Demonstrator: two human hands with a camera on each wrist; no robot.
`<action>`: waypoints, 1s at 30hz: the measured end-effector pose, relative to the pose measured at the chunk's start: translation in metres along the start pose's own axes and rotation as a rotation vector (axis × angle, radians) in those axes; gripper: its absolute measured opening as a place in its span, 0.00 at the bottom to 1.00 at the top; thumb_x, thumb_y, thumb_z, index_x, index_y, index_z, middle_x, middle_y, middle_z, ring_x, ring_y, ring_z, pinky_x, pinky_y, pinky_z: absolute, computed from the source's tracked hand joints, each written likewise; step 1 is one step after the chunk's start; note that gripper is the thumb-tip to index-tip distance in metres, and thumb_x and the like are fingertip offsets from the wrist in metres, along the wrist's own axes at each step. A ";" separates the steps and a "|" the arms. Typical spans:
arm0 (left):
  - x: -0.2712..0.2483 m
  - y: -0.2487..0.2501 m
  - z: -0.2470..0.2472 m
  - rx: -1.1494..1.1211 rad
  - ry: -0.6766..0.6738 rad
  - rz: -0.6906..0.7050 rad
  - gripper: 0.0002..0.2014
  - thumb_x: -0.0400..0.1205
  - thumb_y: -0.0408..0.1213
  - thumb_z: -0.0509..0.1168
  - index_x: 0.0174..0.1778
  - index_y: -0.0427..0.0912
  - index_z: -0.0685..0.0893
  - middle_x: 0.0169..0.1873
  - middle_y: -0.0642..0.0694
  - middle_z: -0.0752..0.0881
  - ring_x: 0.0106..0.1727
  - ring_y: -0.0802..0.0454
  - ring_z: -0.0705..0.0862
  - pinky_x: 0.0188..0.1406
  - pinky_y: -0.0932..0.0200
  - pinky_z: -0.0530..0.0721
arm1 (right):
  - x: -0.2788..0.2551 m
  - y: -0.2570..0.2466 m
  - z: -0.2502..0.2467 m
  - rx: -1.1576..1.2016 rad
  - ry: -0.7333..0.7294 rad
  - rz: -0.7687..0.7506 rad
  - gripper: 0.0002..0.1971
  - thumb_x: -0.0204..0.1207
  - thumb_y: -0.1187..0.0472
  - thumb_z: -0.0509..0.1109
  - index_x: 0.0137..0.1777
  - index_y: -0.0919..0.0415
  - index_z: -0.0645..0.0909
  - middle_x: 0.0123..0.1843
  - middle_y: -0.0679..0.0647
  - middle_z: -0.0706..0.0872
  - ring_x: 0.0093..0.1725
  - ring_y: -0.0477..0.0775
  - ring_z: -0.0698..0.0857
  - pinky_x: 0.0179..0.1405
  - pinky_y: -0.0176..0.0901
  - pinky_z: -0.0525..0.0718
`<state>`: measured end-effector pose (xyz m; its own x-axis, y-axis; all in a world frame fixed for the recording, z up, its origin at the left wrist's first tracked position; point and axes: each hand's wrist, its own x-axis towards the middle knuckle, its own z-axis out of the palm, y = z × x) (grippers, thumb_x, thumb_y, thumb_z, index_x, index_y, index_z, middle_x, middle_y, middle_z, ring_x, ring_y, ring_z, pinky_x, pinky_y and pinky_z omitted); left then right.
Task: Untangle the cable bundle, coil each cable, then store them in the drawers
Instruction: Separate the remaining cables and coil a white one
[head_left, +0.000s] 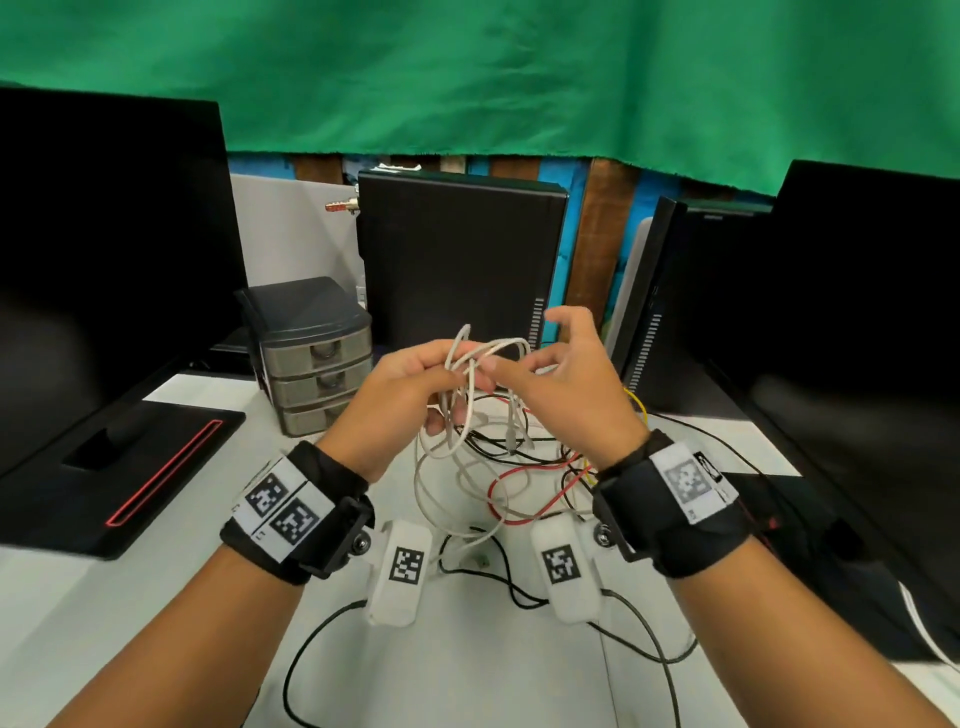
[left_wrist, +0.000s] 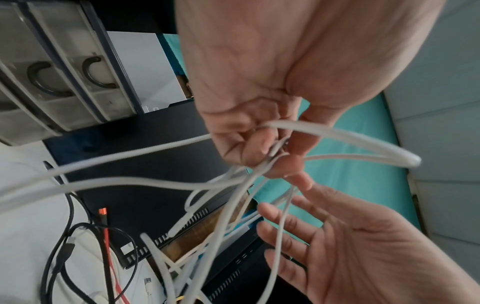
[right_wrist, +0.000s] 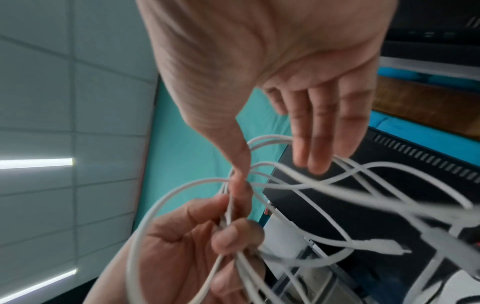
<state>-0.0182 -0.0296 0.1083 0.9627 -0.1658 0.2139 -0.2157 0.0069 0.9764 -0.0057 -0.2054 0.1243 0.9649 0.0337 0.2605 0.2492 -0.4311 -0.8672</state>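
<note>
1. The left hand (head_left: 402, 395) is raised above the surface (head_left: 156, 597) in front of the chest, with its fingers curled around a clump of white cables (head_left: 467, 410). The left wrist view shows the strands gathered between its thumb and curled fingers.
2. The right hand (head_left: 566, 379) is level with it and just beside it. Its thumb tip pinches a white strand against the left hand's grip, as the right wrist view shows, while its other fingers (right_wrist: 314, 131) are straight and spread, holding nothing.
3. The cable bundle hangs from both hands down to the surface. The white loops are lifted, and the lower part lies between the two wrists.
4. Colours that can be counted in the bundle: white, with several strands whose exact number cannot be told; one red cable (head_left: 524, 480); one yellow cable (head_left: 641, 408); and black cables (head_left: 498, 457), whose number is unclear.
5. One small drawer unit (head_left: 311, 358) stands on the surface, to the left of the hands and behind them. It has three drawers stacked one above another, all pushed in. What they hold cannot be made out through the fronts.
6. Dark monitors (head_left: 104, 260) flank the surface on both sides, and one black computer case (head_left: 457, 260) stands upright behind the hands.
</note>
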 end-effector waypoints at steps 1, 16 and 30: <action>0.001 -0.002 0.000 0.016 0.007 -0.009 0.15 0.88 0.28 0.58 0.61 0.42 0.89 0.34 0.51 0.88 0.29 0.55 0.79 0.30 0.60 0.72 | 0.000 0.002 -0.002 0.006 -0.052 0.007 0.39 0.71 0.48 0.81 0.78 0.47 0.64 0.46 0.51 0.91 0.48 0.46 0.89 0.54 0.42 0.85; 0.006 -0.011 -0.001 0.030 0.073 0.035 0.11 0.88 0.39 0.64 0.51 0.35 0.88 0.30 0.47 0.80 0.26 0.57 0.74 0.26 0.67 0.73 | -0.004 0.011 -0.025 0.116 -0.120 -0.073 0.09 0.82 0.57 0.72 0.60 0.55 0.84 0.45 0.53 0.94 0.48 0.51 0.93 0.46 0.50 0.91; 0.019 -0.014 -0.035 -0.137 0.382 0.065 0.11 0.91 0.39 0.59 0.48 0.44 0.84 0.27 0.51 0.68 0.24 0.61 0.65 0.21 0.68 0.66 | 0.031 0.033 -0.076 0.314 0.467 0.059 0.04 0.81 0.61 0.70 0.44 0.56 0.83 0.52 0.59 0.91 0.50 0.52 0.90 0.36 0.44 0.87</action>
<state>0.0083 0.0015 0.0999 0.9449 0.2173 0.2450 -0.2787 0.1412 0.9499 0.0259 -0.2868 0.1359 0.8566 -0.4157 0.3058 0.2774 -0.1287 -0.9521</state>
